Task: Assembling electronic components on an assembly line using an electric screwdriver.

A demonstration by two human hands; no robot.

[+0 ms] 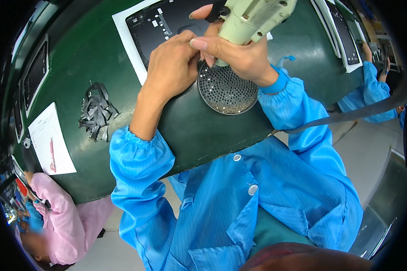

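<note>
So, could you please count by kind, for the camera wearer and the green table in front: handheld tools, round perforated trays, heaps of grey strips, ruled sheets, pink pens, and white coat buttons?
Handheld tool: 1
Round perforated tray: 1
Heap of grey strips: 1
Ruled sheet: 1
Pink pen: 1
White coat buttons, visible: 2
Total: 7

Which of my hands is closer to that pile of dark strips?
Left. Your left hand is right of the pile; your right hand is farther right, holding the pale green tool.
</note>
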